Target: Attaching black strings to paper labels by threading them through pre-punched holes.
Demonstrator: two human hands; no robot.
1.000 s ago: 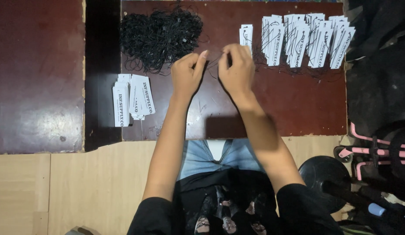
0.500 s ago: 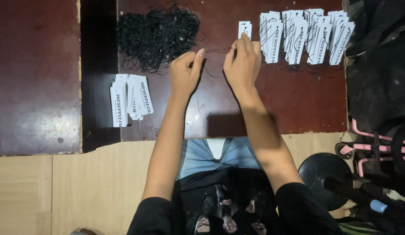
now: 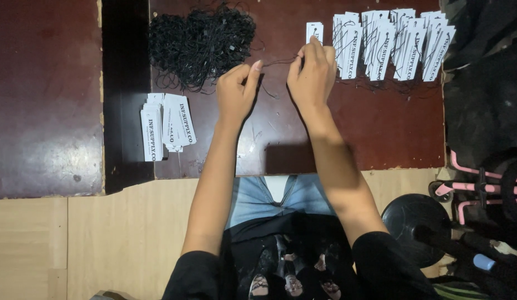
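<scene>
My left hand [image 3: 237, 89] and right hand [image 3: 313, 69] each pinch an end of a thin black string [image 3: 276, 62], stretched between them above the dark red table [image 3: 380, 128]. My right fingers also grip a white paper tag [image 3: 314, 30]. A tangled string pile [image 3: 200, 41] lies just beyond my left hand, strung tags [image 3: 392, 44] to my right, a plain tag stack [image 3: 167, 126] to my left.

Dark table [image 3: 380, 133]: string heap [image 3: 200, 41], white tags [image 3: 167, 125].

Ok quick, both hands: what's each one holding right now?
Left hand: pinched shut on one end of a thin black string.
Right hand: pinched shut on the string's other end.
</scene>
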